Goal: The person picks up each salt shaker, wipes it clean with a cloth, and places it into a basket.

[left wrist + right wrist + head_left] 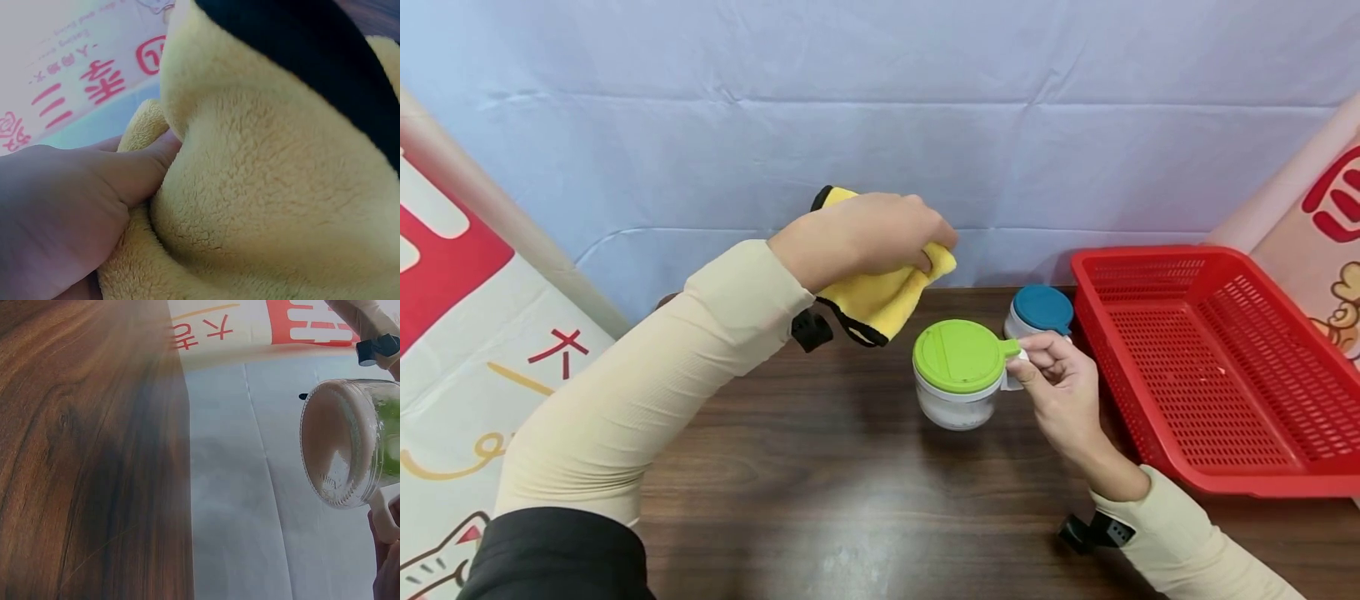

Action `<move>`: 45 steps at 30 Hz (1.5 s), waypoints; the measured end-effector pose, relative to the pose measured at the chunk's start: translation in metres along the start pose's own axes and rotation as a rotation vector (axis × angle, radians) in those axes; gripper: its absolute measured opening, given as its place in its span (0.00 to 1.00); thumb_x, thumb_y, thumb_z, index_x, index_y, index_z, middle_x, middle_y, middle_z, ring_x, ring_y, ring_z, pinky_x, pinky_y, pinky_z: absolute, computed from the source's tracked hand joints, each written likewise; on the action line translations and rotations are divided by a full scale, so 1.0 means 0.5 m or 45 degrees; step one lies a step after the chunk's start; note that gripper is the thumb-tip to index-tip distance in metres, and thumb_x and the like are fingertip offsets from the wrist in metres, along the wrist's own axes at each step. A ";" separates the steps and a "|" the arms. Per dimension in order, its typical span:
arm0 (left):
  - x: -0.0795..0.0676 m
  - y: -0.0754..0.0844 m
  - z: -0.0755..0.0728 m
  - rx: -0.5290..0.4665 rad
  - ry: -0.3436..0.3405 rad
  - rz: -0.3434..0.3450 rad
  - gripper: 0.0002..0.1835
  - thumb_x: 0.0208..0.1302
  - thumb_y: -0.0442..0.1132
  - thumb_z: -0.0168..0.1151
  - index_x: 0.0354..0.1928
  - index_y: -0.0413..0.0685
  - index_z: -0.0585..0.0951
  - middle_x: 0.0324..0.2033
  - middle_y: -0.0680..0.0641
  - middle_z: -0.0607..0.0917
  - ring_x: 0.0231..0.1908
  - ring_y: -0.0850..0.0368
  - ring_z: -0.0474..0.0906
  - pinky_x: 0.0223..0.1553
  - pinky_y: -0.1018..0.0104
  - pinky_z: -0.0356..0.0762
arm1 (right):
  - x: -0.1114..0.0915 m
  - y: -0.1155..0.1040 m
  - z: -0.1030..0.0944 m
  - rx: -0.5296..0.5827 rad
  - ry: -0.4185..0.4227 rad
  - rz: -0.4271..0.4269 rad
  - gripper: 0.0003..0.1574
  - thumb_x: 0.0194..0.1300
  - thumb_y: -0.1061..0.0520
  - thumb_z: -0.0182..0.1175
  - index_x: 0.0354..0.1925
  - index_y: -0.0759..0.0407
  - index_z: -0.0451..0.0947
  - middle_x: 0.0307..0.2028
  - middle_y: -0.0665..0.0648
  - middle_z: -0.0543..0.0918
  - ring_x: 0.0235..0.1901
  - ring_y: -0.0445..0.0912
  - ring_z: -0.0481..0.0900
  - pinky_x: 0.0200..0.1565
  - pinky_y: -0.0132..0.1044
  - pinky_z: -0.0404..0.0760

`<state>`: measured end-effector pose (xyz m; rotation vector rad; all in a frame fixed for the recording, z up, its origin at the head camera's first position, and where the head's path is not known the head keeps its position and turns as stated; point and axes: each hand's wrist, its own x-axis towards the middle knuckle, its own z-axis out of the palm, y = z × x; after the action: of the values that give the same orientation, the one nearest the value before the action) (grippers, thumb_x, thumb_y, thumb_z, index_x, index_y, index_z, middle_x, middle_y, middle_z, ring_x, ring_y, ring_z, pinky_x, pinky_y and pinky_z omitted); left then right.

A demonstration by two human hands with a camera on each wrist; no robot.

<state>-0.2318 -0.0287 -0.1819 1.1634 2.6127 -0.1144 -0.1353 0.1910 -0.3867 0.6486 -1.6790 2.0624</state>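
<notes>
In the head view my left hand (872, 237) grips a yellow cloth (880, 302) with black edging, which hangs down from the fingers. The left wrist view shows the thumb pressed into the fluffy cloth (269, 169). My right hand (1067, 400) holds a seasoning jar (957, 408) by its white side handle. The jar has a green lid (958, 357) with a tab, and it is upright. Its clear bottom (328, 447) shows in the right wrist view, lifted off the table. The cloth hangs just behind and left of the jar, apart from it.
A second jar with a blue lid (1042, 308) stands behind the right hand, beside a red plastic basket (1195, 483). The brown wooden table (790, 500) ends at a pale cloth backdrop (880, 133). Printed sheets hang at both sides.
</notes>
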 end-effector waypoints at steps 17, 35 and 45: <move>-0.043 0.071 -0.014 -0.132 -0.034 0.224 0.04 0.74 0.40 0.62 0.46 0.54 0.83 0.41 0.54 0.82 0.43 0.58 0.77 0.46 0.66 0.75 | 0.002 0.004 0.003 0.029 -0.017 -0.020 0.13 0.64 0.78 0.61 0.42 0.66 0.83 0.37 0.52 0.90 0.37 0.36 0.87 0.38 0.24 0.81; -0.011 0.161 0.021 0.062 -0.188 0.266 0.15 0.74 0.46 0.61 0.58 0.57 0.81 0.44 0.56 0.80 0.46 0.60 0.75 0.48 0.66 0.75 | 0.001 0.003 0.002 0.059 -0.040 -0.015 0.07 0.66 0.66 0.67 0.43 0.63 0.81 0.37 0.53 0.90 0.37 0.36 0.86 0.39 0.25 0.81; 0.006 0.156 0.037 0.150 -0.188 0.233 0.17 0.74 0.48 0.61 0.62 0.58 0.79 0.45 0.55 0.81 0.46 0.59 0.75 0.48 0.65 0.76 | -0.001 0.001 0.001 0.002 -0.013 0.001 0.10 0.66 0.71 0.65 0.42 0.60 0.84 0.36 0.51 0.90 0.37 0.35 0.85 0.37 0.23 0.80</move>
<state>-0.1722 0.0225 -0.1976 1.3721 2.3872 -0.3080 -0.1349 0.1907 -0.3873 0.6598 -1.6836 2.0641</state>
